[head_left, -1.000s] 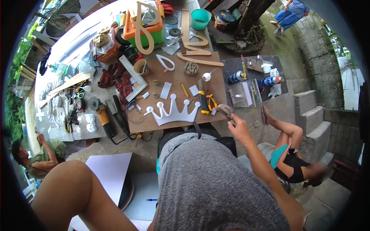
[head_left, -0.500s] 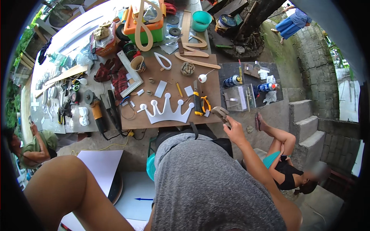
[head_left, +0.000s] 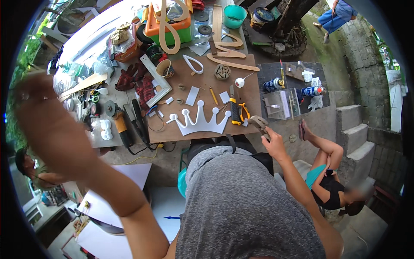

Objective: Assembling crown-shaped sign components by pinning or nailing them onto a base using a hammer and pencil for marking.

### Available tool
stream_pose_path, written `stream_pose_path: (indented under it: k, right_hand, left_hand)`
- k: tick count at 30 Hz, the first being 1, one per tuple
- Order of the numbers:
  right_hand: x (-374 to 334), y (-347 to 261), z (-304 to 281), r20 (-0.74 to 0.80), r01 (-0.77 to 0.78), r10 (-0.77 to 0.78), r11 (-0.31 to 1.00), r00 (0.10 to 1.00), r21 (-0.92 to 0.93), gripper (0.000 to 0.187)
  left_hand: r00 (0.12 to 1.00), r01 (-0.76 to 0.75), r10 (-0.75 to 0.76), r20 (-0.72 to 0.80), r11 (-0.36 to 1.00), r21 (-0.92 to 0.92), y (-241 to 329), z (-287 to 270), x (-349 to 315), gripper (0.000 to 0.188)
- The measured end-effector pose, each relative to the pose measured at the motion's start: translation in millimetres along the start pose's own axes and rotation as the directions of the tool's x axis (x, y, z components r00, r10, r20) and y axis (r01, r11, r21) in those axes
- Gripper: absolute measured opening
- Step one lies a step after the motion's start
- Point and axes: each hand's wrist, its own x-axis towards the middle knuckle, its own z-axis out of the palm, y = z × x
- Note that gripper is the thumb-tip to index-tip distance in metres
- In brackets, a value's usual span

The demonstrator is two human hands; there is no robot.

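Observation:
My right hand (head_left: 276,144) is closed around a small curved grey-brown piece (head_left: 258,123), held just off the table's near right corner. My left hand (head_left: 47,116) is raised at the far left, smeared by motion, so its fingers cannot be read. A white crown cut-out (head_left: 200,124) lies flat along the near edge of the brown board (head_left: 172,133). Right of the crown are a yellow-and-black utility knife (head_left: 235,113) and orange-handled pliers (head_left: 245,112). Beyond it lie a yellow pencil (head_left: 214,96) and white rectangular pieces (head_left: 192,96).
An angle grinder (head_left: 121,128) lies left of the board, near a white L-shaped frame piece (head_left: 159,91). Farther back stand a paper cup (head_left: 164,69) and an orange-and-green box (head_left: 181,34). Spray cans (head_left: 312,91) lie on the side table at right. A person (head_left: 327,181) sits nearby.
My left forearm and hand have swung up into view at the left, where a knee showed before. The table scene has shifted rightward. My right hand still grips the curved piece.

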Motion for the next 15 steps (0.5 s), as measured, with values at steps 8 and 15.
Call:
stream_pose_path:
  k: [8, 15]
  right_hand:
    - [0.2, -15.0, 16.0, -0.040, -0.111, 0.111, 0.994, 0.993, -0.004, 0.045]
    - [33.2, -22.1, 35.8, 0.061, -0.343, 0.347, 0.858, 0.936, 0.383, 0.045]
  left_hand:
    - [0.617, 0.734, -0.769, 0.165, 0.639, 0.231, -120.2, 117.7, -222.2, 0.021]
    - [0.500, 0.673, -0.825, 0.264, 0.562, 0.482, -159.5, 138.6, -304.9, 0.041]
